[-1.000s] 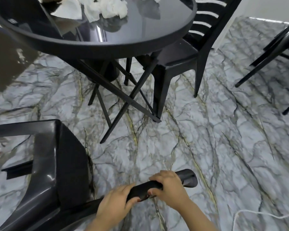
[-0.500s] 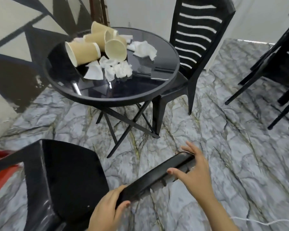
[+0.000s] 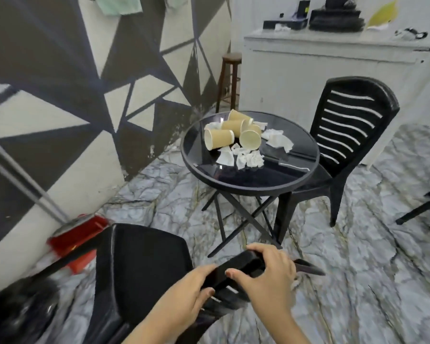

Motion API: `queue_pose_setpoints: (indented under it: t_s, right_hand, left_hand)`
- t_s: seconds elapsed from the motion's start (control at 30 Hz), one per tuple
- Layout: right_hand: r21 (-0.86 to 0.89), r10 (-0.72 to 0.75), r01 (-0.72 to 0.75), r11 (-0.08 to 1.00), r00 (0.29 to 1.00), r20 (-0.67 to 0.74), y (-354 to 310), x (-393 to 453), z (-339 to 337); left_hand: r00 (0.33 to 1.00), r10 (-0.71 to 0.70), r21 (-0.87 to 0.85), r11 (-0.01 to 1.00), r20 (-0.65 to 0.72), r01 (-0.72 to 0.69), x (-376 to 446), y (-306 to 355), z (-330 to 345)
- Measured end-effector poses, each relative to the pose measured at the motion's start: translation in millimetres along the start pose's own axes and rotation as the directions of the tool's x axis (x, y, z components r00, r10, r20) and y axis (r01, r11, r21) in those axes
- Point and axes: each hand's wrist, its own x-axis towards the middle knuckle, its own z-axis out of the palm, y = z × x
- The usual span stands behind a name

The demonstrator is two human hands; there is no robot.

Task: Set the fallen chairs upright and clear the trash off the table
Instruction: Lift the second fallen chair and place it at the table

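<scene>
A black plastic chair (image 3: 144, 266) is tilted in front of me, its seat facing up to the left. My left hand (image 3: 184, 294) and my right hand (image 3: 268, 271) both grip the top edge of its backrest. Beyond it stands a round black glass table (image 3: 253, 180) with several tan paper cups (image 3: 224, 136) lying on their sides and crumpled white napkins (image 3: 248, 158) around them. A second black slatted chair (image 3: 350, 135) stands upright at the table's right side.
A red dustpan (image 3: 77, 237) with a grey handle leans by the patterned wall on the left. A wooden stool (image 3: 230, 80) and a white counter (image 3: 333, 65) are at the back. Another chair's black leg (image 3: 417, 209) shows at the right edge. The floor is marbled.
The chair has been lifted from lying low on the floor, with both hands raising its backrest. My view has risen, so the whole table top and the back wall now show.
</scene>
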Motion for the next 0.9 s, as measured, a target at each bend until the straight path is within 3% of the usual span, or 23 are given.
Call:
queue_pose_setpoints:
  t_s: [0.1, 0.23, 0.4, 0.5, 0.73, 0.9]
  right_hand:
    - [-0.014, -0.072, 0.074, 0.997, 0.994, 0.078, -33.2, -15.8, 6.3]
    - [0.099, -0.225, 0.206, 0.974, 0.941, 0.254, -66.5, -35.2, 0.4]
    - [0.198, -0.261, 0.190, 0.962, 0.857, 0.445, -96.4, -57.1, -12.7]
    - [0.185, -0.188, 0.106, 0.977, 0.840, 0.509, -99.7, -64.7, -19.7]
    - [0.197, -0.179, 0.083, 0.977, 0.822, 0.540, -110.7, -95.5, -4.3]
    - [0.223, -0.260, 0.168, 0.960, 0.828, 0.497, -131.1, -118.4, 25.0]
  left_hand:
    - [1.000, 0.018, -0.012, 1.000, -0.021, -0.018, -17.6, 10.0, -23.9]
    - [0.985, -0.015, -0.130, 0.992, -0.172, -0.008, -65.7, -3.1, -43.0]
    - [0.947, -0.030, -0.138, 0.990, -0.320, -0.015, -122.5, -28.3, -62.0]
    - [0.928, -0.046, -0.128, 0.992, -0.369, -0.002, -160.7, -45.6, -81.8]
    - [0.908, -0.105, -0.163, 0.986, -0.404, 0.042, -239.8, -76.5, -121.1]
    - [0.849, -0.121, -0.227, 0.974, -0.515, 0.001, -276.5, -74.5, -137.3]
